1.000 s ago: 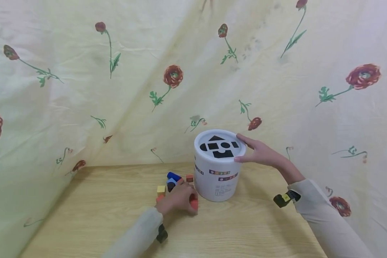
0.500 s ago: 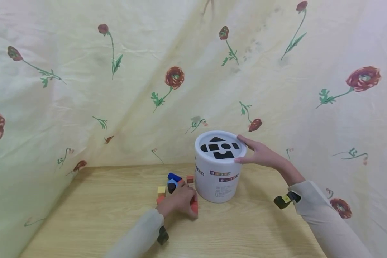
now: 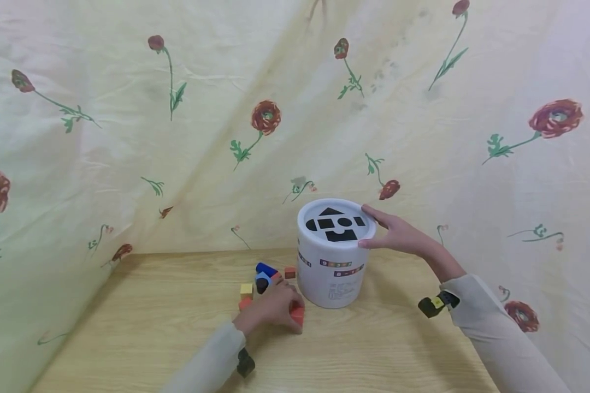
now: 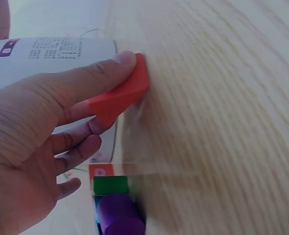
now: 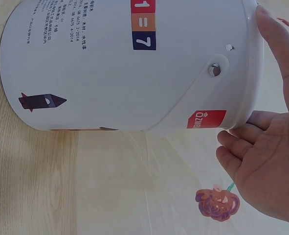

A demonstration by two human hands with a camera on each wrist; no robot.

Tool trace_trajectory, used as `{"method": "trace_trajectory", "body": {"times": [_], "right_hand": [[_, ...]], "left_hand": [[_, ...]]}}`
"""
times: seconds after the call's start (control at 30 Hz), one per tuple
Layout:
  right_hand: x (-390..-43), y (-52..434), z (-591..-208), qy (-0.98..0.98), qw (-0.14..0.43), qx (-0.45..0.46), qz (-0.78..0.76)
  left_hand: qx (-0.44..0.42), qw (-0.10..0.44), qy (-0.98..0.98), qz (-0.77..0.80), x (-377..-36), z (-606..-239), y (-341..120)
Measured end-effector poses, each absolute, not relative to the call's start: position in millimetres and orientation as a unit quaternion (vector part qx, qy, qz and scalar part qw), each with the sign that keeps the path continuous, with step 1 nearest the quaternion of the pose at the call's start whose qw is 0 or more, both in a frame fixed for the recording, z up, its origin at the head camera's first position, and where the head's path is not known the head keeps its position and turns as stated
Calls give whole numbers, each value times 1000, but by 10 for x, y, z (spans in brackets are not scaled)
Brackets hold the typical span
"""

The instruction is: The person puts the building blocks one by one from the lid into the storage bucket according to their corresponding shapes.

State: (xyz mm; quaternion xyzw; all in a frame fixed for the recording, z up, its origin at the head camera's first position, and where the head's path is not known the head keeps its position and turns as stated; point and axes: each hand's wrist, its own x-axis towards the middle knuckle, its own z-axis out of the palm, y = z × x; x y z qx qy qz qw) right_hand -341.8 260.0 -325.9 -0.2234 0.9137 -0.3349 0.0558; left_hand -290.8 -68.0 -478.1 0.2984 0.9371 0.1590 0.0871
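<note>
A white shape-sorter bucket (image 3: 333, 270) (image 5: 124, 63) stands on the wooden table, its lid (image 3: 336, 225) cut with black shape holes. My right hand (image 3: 395, 233) (image 5: 266, 147) steadies the lid's rim, with the thumb and a straight finger against its right side. My left hand (image 3: 270, 308) (image 4: 46, 132) pinches a red block (image 3: 296, 315) (image 4: 121, 95) just left of the bucket's base, low over the table. Behind that hand lie loose blocks: yellow (image 3: 246, 290), blue (image 3: 265, 269), a small red one (image 3: 289, 272); in the left wrist view, green (image 4: 110, 185) and purple (image 4: 119, 211).
The wooden table (image 3: 373, 349) runs into a corner draped with a cream floral cloth (image 3: 177, 136) on the back and both sides. Bare wood lies in front of the bucket and to the left of the blocks.
My left hand has shifted slightly on the red block, lifting it a touch by the bucket's base. The right hand and the bucket have stayed put.
</note>
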Motion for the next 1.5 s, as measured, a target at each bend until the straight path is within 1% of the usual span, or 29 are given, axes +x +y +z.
{"method": "trace_trajectory", "body": {"times": [0.13, 0.37, 0.6, 0.83, 1.03, 1.2, 1.4, 1.5], "right_hand": [[-3419, 2599, -3259, 915, 54, -222, -333], [-3425, 2609, -3267, 913, 52, -227, -335], [-3434, 2618, -3271, 913, 51, -227, -336], [-3434, 2610, -3266, 912, 50, -230, -336], [-3441, 2617, -3293, 911, 51, -226, -340], [-3455, 2622, -3316, 910, 48, -231, -341], [-3467, 2634, -3333, 905, 44, -238, -350], [-3461, 2628, -3337, 903, 42, -239, -354]], "left_hand": [[297, 95, 930, 194, -2900, -4730, -702], [312, 91, 923, 205, -2895, -4689, -746], [288, 103, 917, 254, -2859, -4641, -835], [290, 81, 896, 327, -2844, -4458, -917], [327, 33, 852, 407, -2842, -4062, -979], [342, -40, 834, 430, -2901, -3641, -984], [327, -139, 828, 435, -3157, -3282, -832], [318, -161, 825, 439, -3298, -3202, -722]]}}
